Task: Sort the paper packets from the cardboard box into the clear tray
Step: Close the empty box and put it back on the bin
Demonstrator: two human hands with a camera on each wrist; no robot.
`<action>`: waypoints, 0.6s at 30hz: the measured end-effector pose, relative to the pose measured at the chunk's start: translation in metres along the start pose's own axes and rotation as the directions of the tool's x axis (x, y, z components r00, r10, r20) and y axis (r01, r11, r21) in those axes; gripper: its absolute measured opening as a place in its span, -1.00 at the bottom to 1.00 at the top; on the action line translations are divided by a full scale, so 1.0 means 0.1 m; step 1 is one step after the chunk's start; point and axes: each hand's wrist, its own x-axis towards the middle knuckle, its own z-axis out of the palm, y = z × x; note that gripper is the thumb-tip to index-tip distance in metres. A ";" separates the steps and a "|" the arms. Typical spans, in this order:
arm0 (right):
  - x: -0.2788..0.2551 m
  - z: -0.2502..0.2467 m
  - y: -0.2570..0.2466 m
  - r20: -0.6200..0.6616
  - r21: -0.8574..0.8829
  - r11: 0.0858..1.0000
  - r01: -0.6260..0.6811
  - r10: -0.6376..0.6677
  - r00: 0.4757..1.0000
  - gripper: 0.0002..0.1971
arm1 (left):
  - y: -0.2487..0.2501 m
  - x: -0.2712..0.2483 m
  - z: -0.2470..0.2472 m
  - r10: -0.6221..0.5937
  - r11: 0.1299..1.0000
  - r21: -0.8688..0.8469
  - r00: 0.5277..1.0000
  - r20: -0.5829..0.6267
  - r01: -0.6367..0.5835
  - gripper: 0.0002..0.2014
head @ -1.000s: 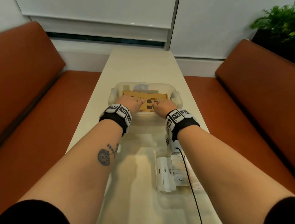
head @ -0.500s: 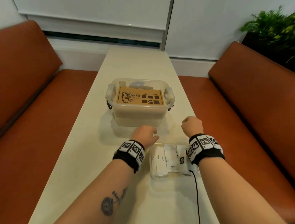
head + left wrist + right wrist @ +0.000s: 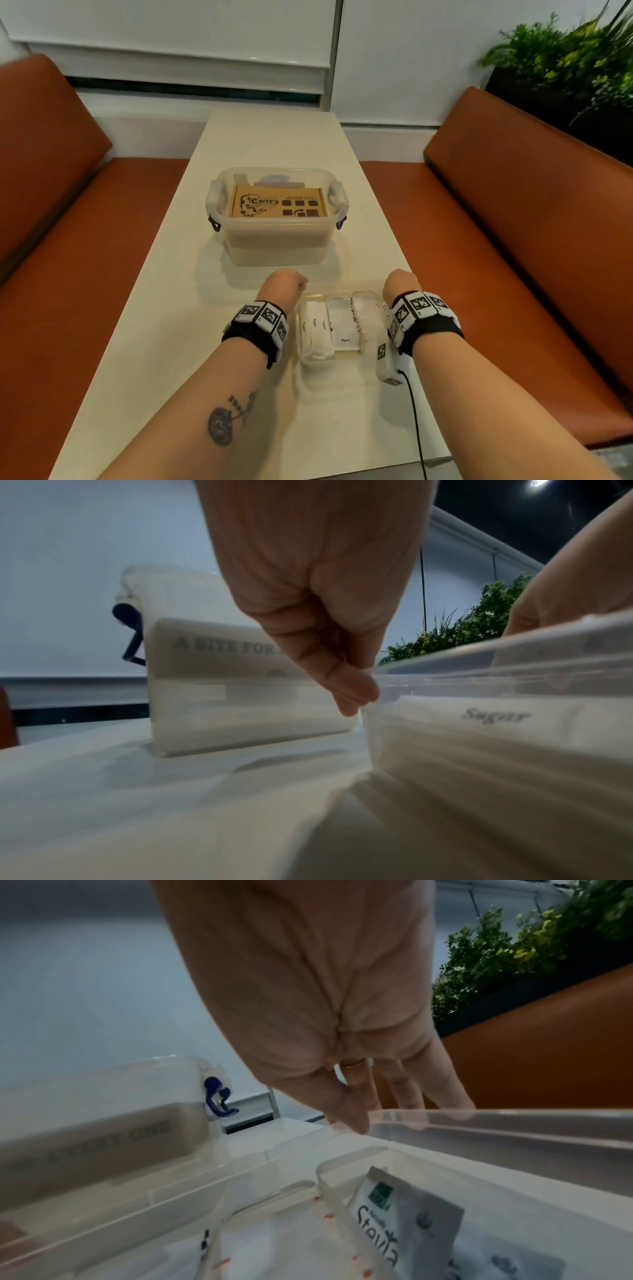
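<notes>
Packets (image 3: 323, 329) of white paper lay sorted in the clear tray (image 3: 370, 295), low and centre in the head view, some printed "Sugar", one "Pepper". The left hand (image 3: 281, 284) pinched the tray's far left corner, thumb and fingers (image 3: 352, 688) curled onto the rim as the left wrist view showed. The right hand (image 3: 401, 281) gripped the far right corner, its thumb over the rim's inner edge and the fingers (image 3: 407, 1088) running down the outer wall; a ring sat on one of them. Beneath that hand, in the right wrist view, a packet marked "Stevia" (image 3: 404, 1221) leaned inside the end compartment, beside a thin divider with small red marks.

Just above the hands in the head view stood a lidded plastic container (image 3: 277, 246) with blue clip hinges, and inside it the cardboard box (image 3: 277, 205), its printed top visible through the lid. Container and tray sat near each other but apart on the pale table (image 3: 164, 325). Orange benches (image 3: 513, 212) ran along both sides, and a green plant (image 3: 565, 65) filled the upper right corner. A black cable (image 3: 416, 421) trailed from the right wrist toward the bottom edge.
</notes>
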 end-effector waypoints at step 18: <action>-0.28 0.15 -0.74 0.128 0.018 0.982 0.189 -0.190 0.973 -0.72 | -0.65 -0.37 -0.36 -0.216 0.970 -0.116 0.976 -0.029 0.212 -0.71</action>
